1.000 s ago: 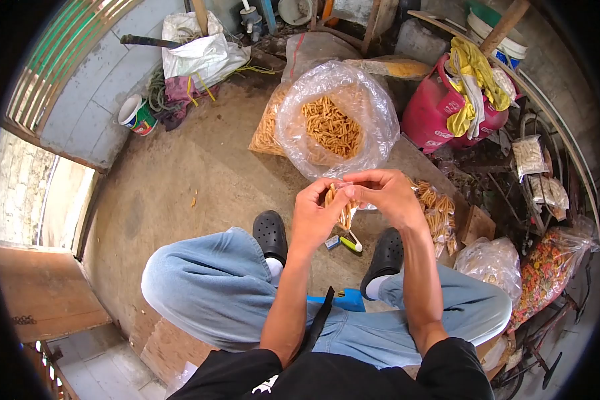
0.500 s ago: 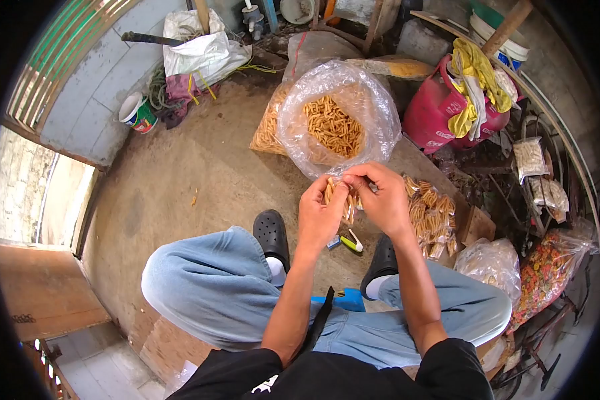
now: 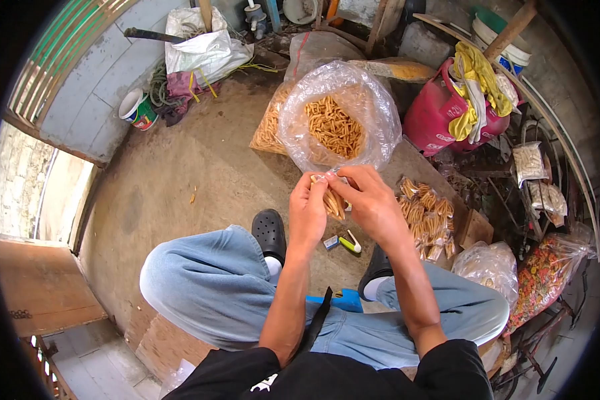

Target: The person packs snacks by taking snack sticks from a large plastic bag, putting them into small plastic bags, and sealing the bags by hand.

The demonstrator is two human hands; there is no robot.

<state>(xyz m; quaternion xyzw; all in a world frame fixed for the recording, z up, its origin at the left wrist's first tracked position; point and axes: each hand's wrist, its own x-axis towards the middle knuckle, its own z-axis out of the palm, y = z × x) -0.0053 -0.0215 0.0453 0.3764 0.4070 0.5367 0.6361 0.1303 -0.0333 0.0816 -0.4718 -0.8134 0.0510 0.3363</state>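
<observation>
A small clear bag of tan snack sticks [image 3: 334,205] hangs between my hands, in front of the large open sack. My left hand [image 3: 308,215] is closed on its left side and top, thumb and fingers pressed together. With fingertips pinched at the bag's top edge, my right hand [image 3: 372,203] meets the left one. Just below them on the floor lie a green stapler [image 3: 350,244] and a small blue box [image 3: 331,243]. The big clear plastic sack [image 3: 377,120] beyond my hands is full of loose snack sticks [image 3: 333,127].
Filled small snack bags [image 3: 428,217] are piled to the right. Further right stand a bag of clear plastic [image 3: 488,267] and a sack of colourful pieces [image 3: 547,277]. Pink gas cylinders [image 3: 437,110] draped with a yellow cloth [image 3: 477,87] are at back right. A paint bucket [image 3: 138,110] sits at left.
Both hands have shifted slightly left with the small bag. My right hand has turned inward over the bag's top, and the blue box shows more fully now.
</observation>
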